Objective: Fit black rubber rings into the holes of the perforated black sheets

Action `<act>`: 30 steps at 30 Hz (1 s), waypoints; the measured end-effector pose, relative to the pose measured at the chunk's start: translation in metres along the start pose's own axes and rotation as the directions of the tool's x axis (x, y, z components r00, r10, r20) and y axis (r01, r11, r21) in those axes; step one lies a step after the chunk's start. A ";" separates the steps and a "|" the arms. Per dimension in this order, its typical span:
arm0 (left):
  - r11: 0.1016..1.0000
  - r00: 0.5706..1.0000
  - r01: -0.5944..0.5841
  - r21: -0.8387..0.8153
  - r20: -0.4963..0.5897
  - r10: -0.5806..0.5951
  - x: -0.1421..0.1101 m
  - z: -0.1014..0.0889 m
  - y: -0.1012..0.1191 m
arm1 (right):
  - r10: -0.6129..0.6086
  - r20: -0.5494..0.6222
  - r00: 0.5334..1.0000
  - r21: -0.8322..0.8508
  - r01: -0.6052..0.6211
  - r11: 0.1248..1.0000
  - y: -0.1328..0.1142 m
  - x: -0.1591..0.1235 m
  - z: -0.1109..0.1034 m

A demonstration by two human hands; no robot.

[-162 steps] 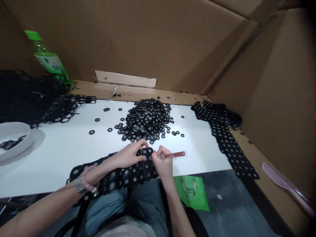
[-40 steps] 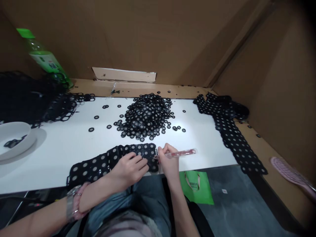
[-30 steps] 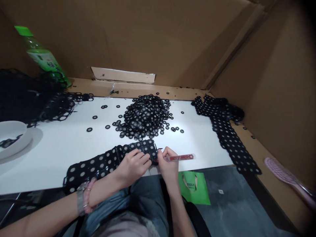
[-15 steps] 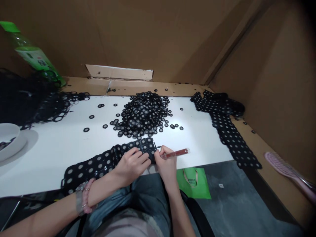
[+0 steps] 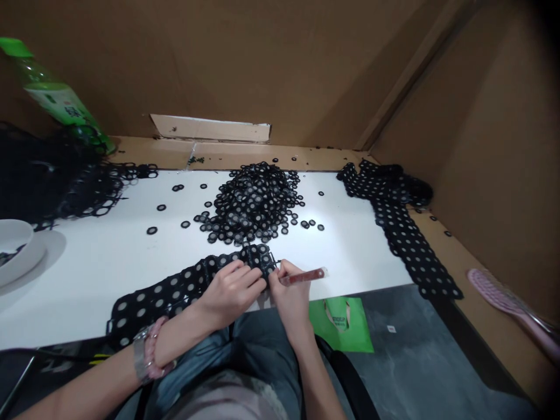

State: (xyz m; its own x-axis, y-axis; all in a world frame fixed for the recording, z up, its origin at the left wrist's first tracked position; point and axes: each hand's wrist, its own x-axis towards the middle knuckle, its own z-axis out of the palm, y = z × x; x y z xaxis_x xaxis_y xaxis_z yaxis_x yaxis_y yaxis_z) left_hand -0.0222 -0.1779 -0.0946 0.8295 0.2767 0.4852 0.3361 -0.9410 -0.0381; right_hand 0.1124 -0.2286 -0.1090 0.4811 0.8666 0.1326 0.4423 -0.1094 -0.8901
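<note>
A long black strip with rows of grey round dots (image 5: 160, 291) lies slantwise along the near edge of the white table. Near the strip's right end, my left hand (image 5: 231, 293) is closed, its bent fingers gripping and pressing on it. My right hand (image 5: 292, 298) pinches a slim tool with a reddish-brown handle (image 5: 306, 276). The handle points right, while its working tip is hidden by my fingers at the strip's right end. Just beyond the strip is a heap of small black rings with grey centres (image 5: 256, 201), with several strays scattered around.
Black net-like scraps (image 5: 48, 181) crowd the left, beside a green-capped bottle (image 5: 65, 105) and a white bowl (image 5: 30, 256). Another dotted black strip (image 5: 413, 245) hangs over the table's right edge. A pink hairbrush (image 5: 492, 289) lies at far right. Cardboard walls (image 5: 262, 64) enclose the table.
My right hand and the tool have shifted slightly left, closer to my left hand. The left hand stays nearly in place on the strip.
</note>
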 end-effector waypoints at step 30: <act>0.966 0.878 0.123 -0.225 0.479 0.000 0.107 -0.100 -0.007 | 0.153 -0.442 0.884 0.532 0.121 0.838 -0.006 -0.026 -0.096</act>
State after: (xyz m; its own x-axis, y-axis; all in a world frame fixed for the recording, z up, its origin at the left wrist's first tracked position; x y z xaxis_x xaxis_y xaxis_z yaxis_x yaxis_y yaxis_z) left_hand 0.0192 -0.1609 0.0446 0.9416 0.3365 0.0071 0.3269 -0.9192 0.2198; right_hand 0.1699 -0.2974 -0.0649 0.8271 0.5344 0.1738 0.0263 0.2722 -0.9619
